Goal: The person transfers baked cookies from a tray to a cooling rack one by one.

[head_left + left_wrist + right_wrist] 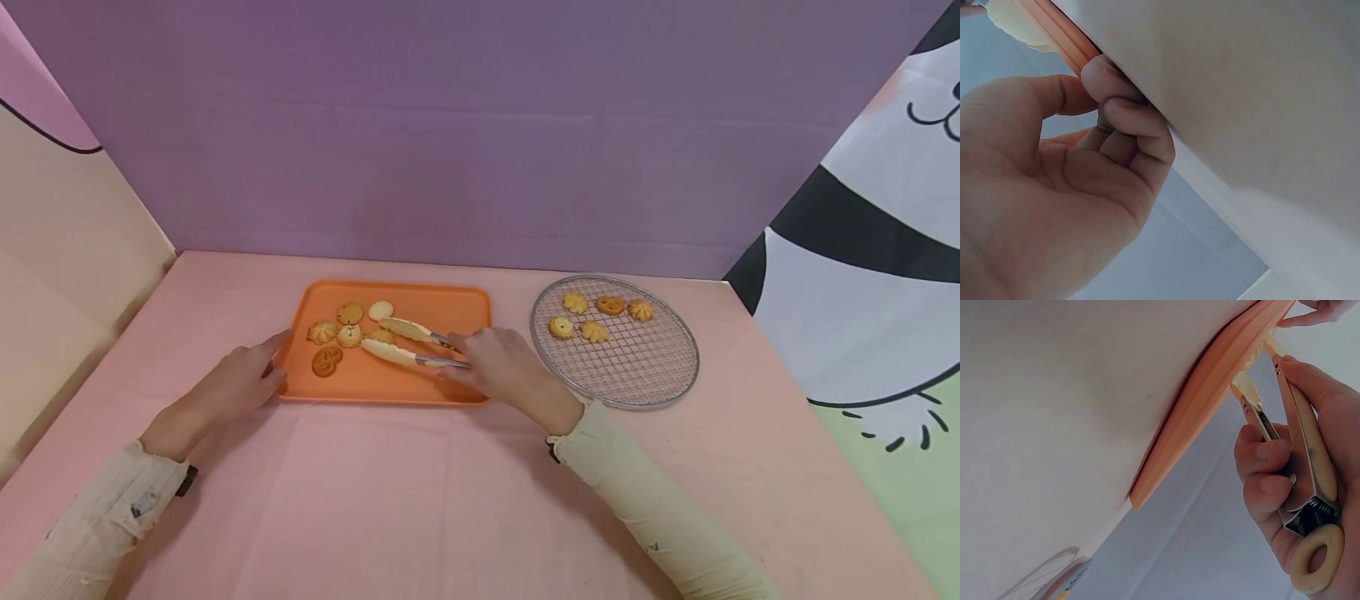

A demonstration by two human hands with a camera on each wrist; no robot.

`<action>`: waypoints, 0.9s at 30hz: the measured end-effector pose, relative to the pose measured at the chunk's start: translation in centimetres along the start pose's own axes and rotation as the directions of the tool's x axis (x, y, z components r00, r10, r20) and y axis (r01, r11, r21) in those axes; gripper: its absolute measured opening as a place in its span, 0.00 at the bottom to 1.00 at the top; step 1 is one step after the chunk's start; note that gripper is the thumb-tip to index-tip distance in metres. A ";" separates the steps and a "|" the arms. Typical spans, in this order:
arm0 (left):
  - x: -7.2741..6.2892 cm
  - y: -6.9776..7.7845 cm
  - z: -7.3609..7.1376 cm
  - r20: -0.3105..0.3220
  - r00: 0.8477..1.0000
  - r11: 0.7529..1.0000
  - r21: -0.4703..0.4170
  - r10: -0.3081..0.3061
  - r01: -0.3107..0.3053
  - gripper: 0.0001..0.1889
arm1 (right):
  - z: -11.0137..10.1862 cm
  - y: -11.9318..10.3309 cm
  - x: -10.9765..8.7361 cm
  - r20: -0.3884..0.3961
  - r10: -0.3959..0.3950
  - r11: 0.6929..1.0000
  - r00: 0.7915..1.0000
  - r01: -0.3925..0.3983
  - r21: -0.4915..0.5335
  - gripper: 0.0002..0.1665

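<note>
My right hand (498, 365) grips a pair of tongs (1300, 456) with cream tips and metal arms. The spread tips reach over the orange tray (420, 392), on either side of a yellow cookie (384, 335). Near it lie a flower-shaped cookie (322, 332), a round one with dark specks (349, 313), a pale round one (381, 311), a round one with a dotted top (348, 336) and a brown pretzel-shaped one (327, 362). At the tray's left edge, my left hand (238, 379) pinches the rim between thumb and curled fingers, as the left wrist view shows.
To the tray's right lies a round wire rack (637, 375) with several cookies, among them a brown oval one (610, 306). A pink cloth (360, 500) covers the table. Behind stands a purple backdrop (450, 167), with a panda-print panel (862, 275) at the right.
</note>
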State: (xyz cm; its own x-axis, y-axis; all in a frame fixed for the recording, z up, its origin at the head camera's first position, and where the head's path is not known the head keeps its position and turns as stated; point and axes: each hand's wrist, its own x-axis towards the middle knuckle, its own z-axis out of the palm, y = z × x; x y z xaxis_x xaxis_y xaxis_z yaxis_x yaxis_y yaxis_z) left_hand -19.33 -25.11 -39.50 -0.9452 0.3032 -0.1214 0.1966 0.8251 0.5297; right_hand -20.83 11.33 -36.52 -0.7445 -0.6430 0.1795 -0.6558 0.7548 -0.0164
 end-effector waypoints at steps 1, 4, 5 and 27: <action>0.0 0.0 0.0 -0.001 1.000 1.000 0.004 0.005 -0.005 0.33 | 0.0 0.0 0.0 -0.001 -0.001 1.000 1.000 0.001 0.002 0.23; 0.0 -0.1 -0.1 -0.003 1.000 1.000 0.007 0.012 -0.012 0.33 | -0.1 0.0 -0.1 0.002 0.001 1.000 1.000 -0.001 -0.002 0.23; 0.0 -0.1 -0.1 -0.002 1.000 1.000 0.005 0.014 -0.014 0.33 | -0.1 0.0 -0.1 0.002 0.001 1.000 1.000 -0.001 -0.002 0.23; -0.3 0.5 -0.6 0.030 0.999 0.996 -0.085 -0.019 0.022 0.35 | -0.8 0.2 -1.6 -0.030 0.000 0.999 1.000 -0.001 -0.039 0.24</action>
State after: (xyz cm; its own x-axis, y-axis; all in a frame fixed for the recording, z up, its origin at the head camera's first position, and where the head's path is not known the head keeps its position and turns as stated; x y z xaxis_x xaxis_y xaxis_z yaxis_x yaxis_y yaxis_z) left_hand -19.05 -25.11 -38.75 -0.9404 0.3016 -0.1568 0.1532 0.7877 0.5967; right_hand -19.71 12.60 -36.03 -0.7402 -0.6391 0.2088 -0.6499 0.7597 0.0214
